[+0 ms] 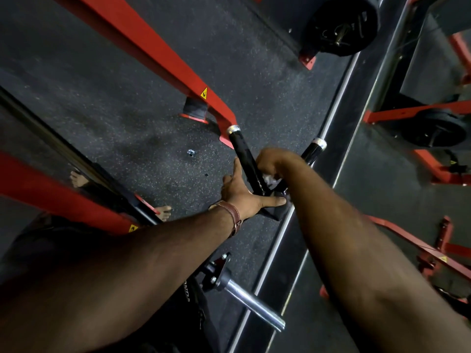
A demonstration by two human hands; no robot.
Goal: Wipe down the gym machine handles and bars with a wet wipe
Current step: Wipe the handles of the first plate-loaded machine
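Note:
Two black handles with silver end caps form a V in the middle of the view: the left handle [244, 154] and the right handle [312, 152]. My left hand [242, 192] lies at the base of the V, thumb stretched along the black joint and fingers straight beside the left handle. My right hand [274, 161] is curled over the spot between the two handles and grips a crumpled white wet wipe [270, 179], which peeks out under the fist.
A red frame beam [158, 54] runs from top left down to the handles. A chrome weight peg [252, 303] juts out below my arms. Black weight plates [341, 26] stand at the top right. A mirror [420, 138] fills the right side. Speckled rubber floor [127, 123] lies below.

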